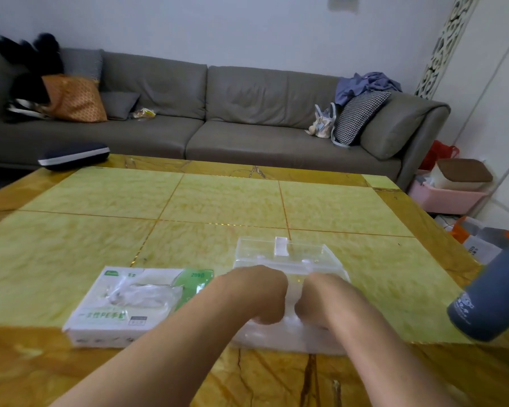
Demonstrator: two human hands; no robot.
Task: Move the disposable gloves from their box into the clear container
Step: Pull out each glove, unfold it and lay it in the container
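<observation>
Hands side by side over clear container (288, 259): left hand (259, 292) and right hand (321, 298) both curled, pressing glove wad (291, 292) down inside. Glove box (135, 301) lies left, nearer left hand, long axis left-right.

On the top face of the glove box (138, 304), the number "200" is printed in the green patch at its far right corner. Along the near edge of the same face, a line of green characters containing the letters "PE" can be made out, the rest being too blurred to read. To the right of the box, white markings are seen on the dark blue bottle (494, 295), but they cannot be read.
</observation>
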